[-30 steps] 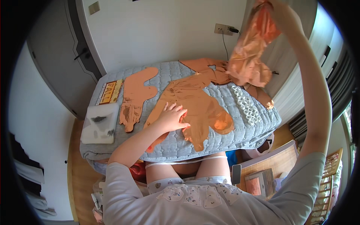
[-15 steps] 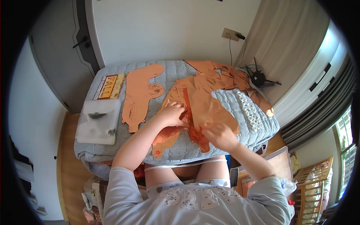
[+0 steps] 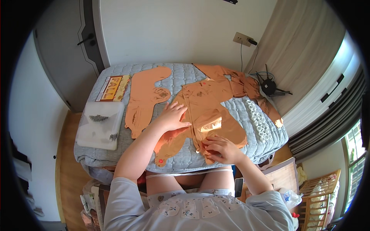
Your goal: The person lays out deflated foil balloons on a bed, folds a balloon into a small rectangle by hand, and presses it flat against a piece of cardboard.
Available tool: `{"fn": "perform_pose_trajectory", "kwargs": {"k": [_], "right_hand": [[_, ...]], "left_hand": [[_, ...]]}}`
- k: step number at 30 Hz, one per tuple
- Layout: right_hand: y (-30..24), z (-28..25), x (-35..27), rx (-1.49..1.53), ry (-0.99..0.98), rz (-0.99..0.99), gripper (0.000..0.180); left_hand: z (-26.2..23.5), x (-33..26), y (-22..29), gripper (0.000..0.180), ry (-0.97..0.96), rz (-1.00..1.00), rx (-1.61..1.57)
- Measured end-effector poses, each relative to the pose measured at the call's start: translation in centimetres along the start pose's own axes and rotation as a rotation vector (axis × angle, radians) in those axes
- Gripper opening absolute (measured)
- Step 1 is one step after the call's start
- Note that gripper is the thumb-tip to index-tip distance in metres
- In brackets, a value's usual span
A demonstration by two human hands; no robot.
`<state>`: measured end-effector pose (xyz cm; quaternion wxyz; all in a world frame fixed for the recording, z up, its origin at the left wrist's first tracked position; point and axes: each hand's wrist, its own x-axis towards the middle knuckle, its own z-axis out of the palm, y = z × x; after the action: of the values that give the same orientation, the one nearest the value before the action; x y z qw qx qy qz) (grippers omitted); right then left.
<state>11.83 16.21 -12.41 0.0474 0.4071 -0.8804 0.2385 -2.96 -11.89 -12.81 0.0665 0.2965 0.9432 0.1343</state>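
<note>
A flat, copper-coloured foil balloon with creased, shiny parts lies in front of me on the quilted bed. My left hand rests on its left side, with the fingers spread and lying over the foil. Near the bed's front edge, my right hand has its bent fingers closed on the balloon's lower end. A long fold runs down the foil between both hands. Further left, another flat foil balloon of the same colour lies untouched. A red dot marks the foil tab left of my right hand.
A translucent plastic case and a printed picture package lie at the left. Along the right run a strip of white rings and more crumpled copper foil. Behind it stands a black router with antennas. The grey quilted bedspread covers the bed.
The right-hand foil flap has come down flatter over the reddish gap beside my left hand. My right hand has moved down and slightly left along the foil, while my left fingers have spread.
</note>
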Motion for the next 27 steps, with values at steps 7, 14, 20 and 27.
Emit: {"fn": "perform_pose_trajectory", "kwargs": {"k": [7, 14, 20, 27], "right_hand": [[1.6, -0.6, 1.5, 0.118, -0.058, -0.034, 0.035], [1.7, -1.0, 2.4, 0.199, -0.093, -0.055, 0.033], [6.9, -4.2, 3.4, 0.452, -0.067, 0.438, 0.031], [12.2, -3.1, 3.0, -0.223, 0.152, 0.325, 0.037]], "left_hand": [[1.6, 0.8, -0.9, 0.097, 0.058, 0.096, -0.134], [1.8, 1.0, -0.2, 0.089, 0.011, 0.129, -0.088], [1.8, 0.6, 1.0, 0.091, 0.035, 0.083, 0.049], [2.8, 1.6, 0.4, 0.093, 0.139, 0.047, 0.005]]}}
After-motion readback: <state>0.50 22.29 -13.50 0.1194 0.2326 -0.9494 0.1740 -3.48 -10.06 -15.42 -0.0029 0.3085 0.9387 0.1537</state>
